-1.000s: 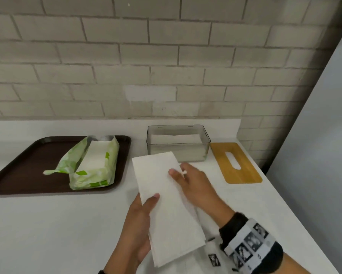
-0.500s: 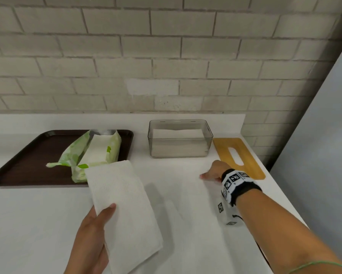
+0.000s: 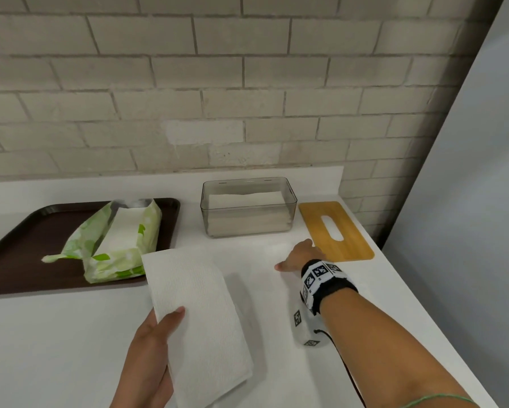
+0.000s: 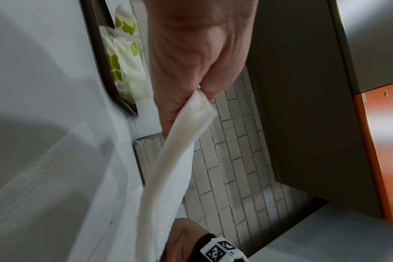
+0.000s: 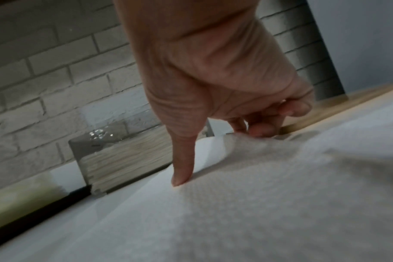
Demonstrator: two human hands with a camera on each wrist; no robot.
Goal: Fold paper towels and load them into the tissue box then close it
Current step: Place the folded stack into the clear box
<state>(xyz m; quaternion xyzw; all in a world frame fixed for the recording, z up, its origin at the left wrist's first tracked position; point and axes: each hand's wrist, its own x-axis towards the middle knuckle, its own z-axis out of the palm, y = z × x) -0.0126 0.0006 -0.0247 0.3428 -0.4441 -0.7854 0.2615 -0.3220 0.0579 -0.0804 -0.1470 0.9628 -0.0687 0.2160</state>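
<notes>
My left hand (image 3: 171,322) holds a folded white paper towel (image 3: 197,313) above the counter, thumb on top, the fingers hidden below it. The left wrist view shows that folded towel (image 4: 168,168) edge-on, pinched in the left hand (image 4: 191,79). A flat paper towel (image 5: 258,195) lies on the counter. My right hand (image 3: 294,257) is at its far edge: the thumb (image 5: 182,175) presses down on it and the curled fingers (image 5: 260,129) catch the raised edge. Behind stands the clear tissue box (image 3: 206,207), holding stacked towels. Its wooden lid (image 3: 347,240) lies to its right.
A dark tray (image 3: 20,245) at the back left carries an opened green towel pack (image 3: 120,240). A brick wall (image 3: 247,83) runs behind the counter. A grey panel (image 3: 468,201) borders the counter's right edge.
My left hand has carried the folded towel left, off the flat sheet. The right hand let go of it and reached forward to the flat sheet's far edge, beside the lid.
</notes>
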